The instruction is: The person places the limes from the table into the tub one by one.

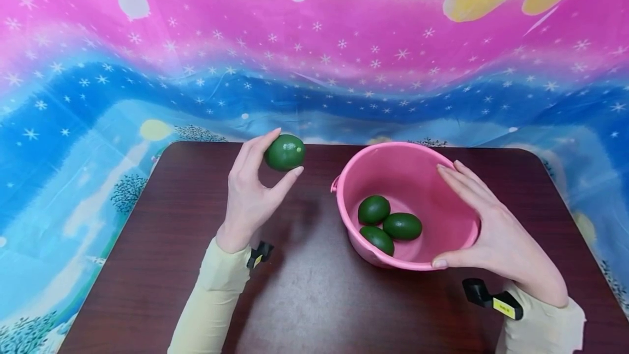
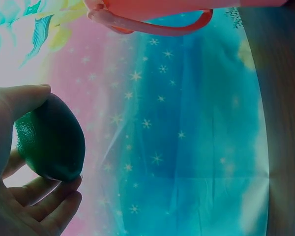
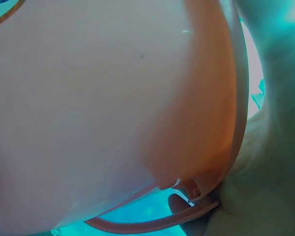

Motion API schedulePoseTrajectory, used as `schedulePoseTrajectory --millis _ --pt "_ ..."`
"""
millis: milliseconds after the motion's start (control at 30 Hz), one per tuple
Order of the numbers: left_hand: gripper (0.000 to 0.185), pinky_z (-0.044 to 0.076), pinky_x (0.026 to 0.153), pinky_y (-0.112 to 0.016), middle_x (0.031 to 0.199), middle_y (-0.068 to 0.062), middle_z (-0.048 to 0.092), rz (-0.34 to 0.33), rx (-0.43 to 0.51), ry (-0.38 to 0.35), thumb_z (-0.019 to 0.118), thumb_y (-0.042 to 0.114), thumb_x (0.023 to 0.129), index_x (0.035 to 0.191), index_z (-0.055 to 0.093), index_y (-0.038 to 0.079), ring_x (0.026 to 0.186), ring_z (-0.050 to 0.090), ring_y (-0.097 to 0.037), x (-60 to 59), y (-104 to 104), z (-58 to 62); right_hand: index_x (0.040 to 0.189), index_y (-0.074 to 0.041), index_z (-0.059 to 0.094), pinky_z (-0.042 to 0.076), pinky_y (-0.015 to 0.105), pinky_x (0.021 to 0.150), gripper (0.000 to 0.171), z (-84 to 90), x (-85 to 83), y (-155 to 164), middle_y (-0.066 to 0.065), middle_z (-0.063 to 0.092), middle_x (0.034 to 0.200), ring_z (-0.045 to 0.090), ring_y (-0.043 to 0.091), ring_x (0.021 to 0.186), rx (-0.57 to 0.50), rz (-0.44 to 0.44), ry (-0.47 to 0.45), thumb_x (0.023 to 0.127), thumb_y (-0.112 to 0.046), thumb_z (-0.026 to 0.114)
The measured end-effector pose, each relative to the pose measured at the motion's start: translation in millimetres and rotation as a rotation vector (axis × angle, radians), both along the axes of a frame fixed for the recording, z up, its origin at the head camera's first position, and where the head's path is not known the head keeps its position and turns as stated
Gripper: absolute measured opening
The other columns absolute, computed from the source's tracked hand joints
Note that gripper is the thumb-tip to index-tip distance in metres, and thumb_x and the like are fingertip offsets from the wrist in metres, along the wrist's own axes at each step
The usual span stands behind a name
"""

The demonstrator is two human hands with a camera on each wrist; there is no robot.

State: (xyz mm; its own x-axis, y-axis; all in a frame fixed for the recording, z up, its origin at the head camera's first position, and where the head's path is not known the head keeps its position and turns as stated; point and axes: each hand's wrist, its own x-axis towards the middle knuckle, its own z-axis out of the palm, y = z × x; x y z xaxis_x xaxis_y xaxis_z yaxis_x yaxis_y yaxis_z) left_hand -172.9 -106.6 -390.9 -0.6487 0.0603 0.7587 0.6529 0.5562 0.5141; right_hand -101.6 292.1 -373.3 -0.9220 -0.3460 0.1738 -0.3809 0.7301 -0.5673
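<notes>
My left hand (image 1: 250,190) pinches a dark green avocado (image 1: 285,153) between thumb and fingertips, above the table left of a pink bucket (image 1: 351,234). In the left wrist view the avocado (image 2: 56,140) sits between the thumb above and the fingers below. My right hand (image 1: 496,228) grips the bucket's right side, its fingers reaching over the rim and its thumb on the near rim. Three more avocados (image 1: 403,226) lie together on the bucket's floor, toward its left side. The right wrist view is mostly filled by the bucket's outer wall (image 3: 98,108).
Both hands are over a dark brown wooden table (image 1: 162,245) with rounded far corners. A pink and blue cloth (image 1: 275,59) with snowflakes hangs behind it. The bucket's handle (image 2: 162,28) hangs along its outside.
</notes>
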Motion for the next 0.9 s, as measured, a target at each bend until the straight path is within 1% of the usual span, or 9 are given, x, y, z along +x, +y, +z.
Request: schedulePoseTrajectory --millis 100,167,233,333,400,567,733,800,900 --pt "0.07 0.051 0.095 -0.04 0.133 -0.002 0.061 -0.013 0.0 0.008 0.087 0.025 0.081 0.145 0.059 0.017 0.121 0.057 -0.018 0.1 3.4 2.5 0.162 -0.029 0.029 0.052 0.037 0.088 0.134 0.3 -0.4 0.4 -0.005 0.018 0.168 0.011 0.007 0.151 0.014 0.003 0.009 0.051 -0.038 0.104" --pt "0.07 0.051 0.095 -0.04 0.133 -0.002 0.061 -0.024 0.003 0.013 0.087 0.024 0.081 0.145 0.058 0.017 0.122 0.057 -0.018 0.3 5.8 4.2 0.162 -0.029 0.03 0.049 0.029 0.088 0.134 0.3 -0.8 0.5 -0.006 0.019 0.168 0.011 0.007 0.151 0.02 0.004 0.013 0.051 -0.038 0.104" --pt "0.071 0.051 0.096 -0.04 0.134 -0.002 0.061 -0.034 0.005 0.016 0.087 0.024 0.081 0.145 0.058 0.016 0.122 0.056 -0.018 0.6 8.1 5.5 0.162 -0.029 0.029 0.051 0.035 0.089 0.134 0.1 -0.8 0.3 -0.005 0.018 0.168 0.011 0.007 0.151 0.013 0.006 0.008 0.051 -0.038 0.104" --pt "0.072 0.051 0.097 -0.041 0.134 -0.004 0.061 -0.049 0.003 0.023 0.087 0.023 0.081 0.146 0.057 0.015 0.122 0.056 -0.019 1.1 11.8 7.4 0.162 -0.029 0.029 0.052 0.057 0.087 0.134 0.0 -0.5 0.0 -0.006 0.017 0.168 0.01 0.006 0.151 0.002 -0.001 -0.007 0.052 -0.038 0.104" --pt "0.073 0.05 0.098 -0.041 0.134 -0.005 0.062 -0.057 -0.003 0.03 0.088 0.024 0.081 0.146 0.057 0.014 0.122 0.057 -0.019 1.6 14.4 8.6 0.163 -0.029 0.028 0.05 0.067 0.086 0.133 -0.2 -0.3 0.0 -0.005 0.016 0.168 0.009 0.006 0.151 -0.01 -0.003 -0.018 0.053 -0.037 0.103" --pt "0.074 0.05 0.099 -0.041 0.134 -0.004 0.062 -0.081 -0.008 0.035 0.088 0.025 0.08 0.145 0.057 0.013 0.123 0.056 -0.02 2.9 20.1 11.3 0.162 -0.03 0.029 0.05 0.065 0.085 0.132 -0.7 -0.4 0.2 -0.006 0.017 0.168 0.01 0.005 0.15 -0.013 -0.008 -0.023 0.053 -0.037 0.103" --pt "0.073 0.05 0.1 -0.04 0.135 -0.002 0.061 -0.098 -0.01 0.032 0.088 0.027 0.081 0.145 0.057 0.013 0.123 0.056 -0.019 3.7 23.8 13.9 0.162 -0.03 0.03 0.053 0.052 0.085 0.131 -0.9 -1.2 0.6 -0.006 0.018 0.167 0.01 0.004 0.15 -0.002 -0.012 -0.019 0.053 -0.038 0.103" --pt "0.072 0.05 0.099 -0.039 0.135 -0.002 0.061 -0.103 -0.01 0.037 0.087 0.028 0.082 0.145 0.057 0.013 0.123 0.056 -0.019 3.6 25.1 15.1 0.162 -0.03 0.03 0.053 0.054 0.085 0.132 -0.8 -1.2 0.6 -0.006 0.018 0.168 0.01 0.004 0.15 -0.002 -0.008 -0.015 0.053 -0.038 0.103" --pt "0.07 0.05 0.099 -0.038 0.135 -0.002 0.061 -0.115 -0.01 0.048 0.086 0.029 0.083 0.144 0.057 0.012 0.122 0.057 -0.018 3.2 27.5 17.0 0.162 -0.028 0.03 0.051 0.064 0.085 0.133 -0.7 -1.2 0.4 -0.005 0.017 0.168 0.01 0.006 0.15 -0.007 0.0 -0.007 0.052 -0.037 0.103"
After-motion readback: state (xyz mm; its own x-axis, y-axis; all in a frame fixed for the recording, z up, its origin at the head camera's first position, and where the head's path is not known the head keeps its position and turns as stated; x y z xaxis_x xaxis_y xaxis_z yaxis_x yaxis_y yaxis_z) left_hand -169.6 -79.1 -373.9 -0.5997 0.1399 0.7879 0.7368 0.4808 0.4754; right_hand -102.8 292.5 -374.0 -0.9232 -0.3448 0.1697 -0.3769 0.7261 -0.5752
